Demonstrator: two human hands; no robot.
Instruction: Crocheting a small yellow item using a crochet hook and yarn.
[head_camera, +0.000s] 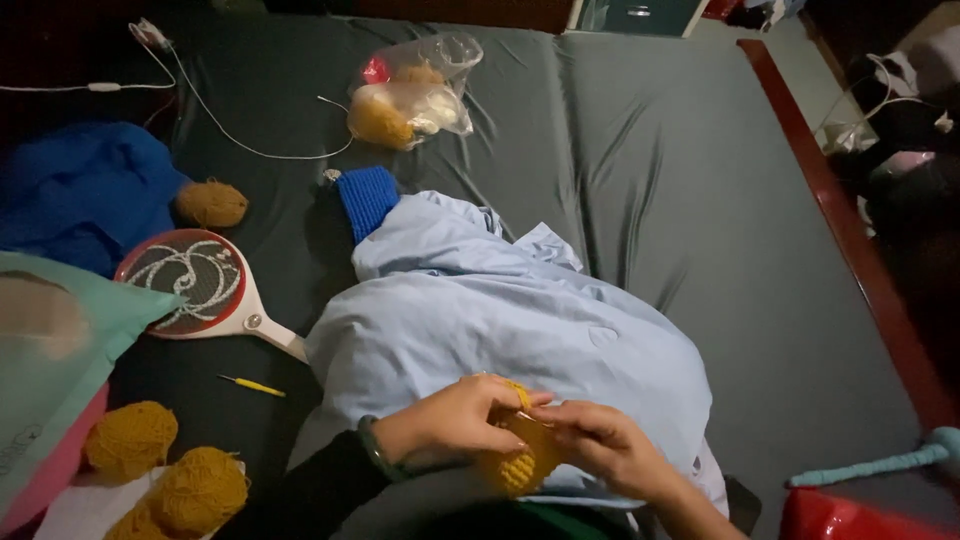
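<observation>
Both my hands meet low in the middle of the view over a small mustard-yellow crocheted piece (520, 462). My left hand (455, 420), with a dark bracelet at the wrist, pinches its top edge. My right hand (605, 443) grips its right side. The piece rests above a pale blue cloth (480, 310) bunched on the dark green bedsheet (690, 170). A blue knitted piece (367, 200) pokes out at the cloth's far end.
Yellow yarn balls (160, 470) lie at the lower left, another ball (212, 204) farther up. A yellow crochet hook (252, 385), a racket-shaped swatter (200, 285), a plastic bag of yarn (410, 95), a white cable (220, 125) and pillows (50, 350) surround them. A red bed frame (850, 230) runs along the right.
</observation>
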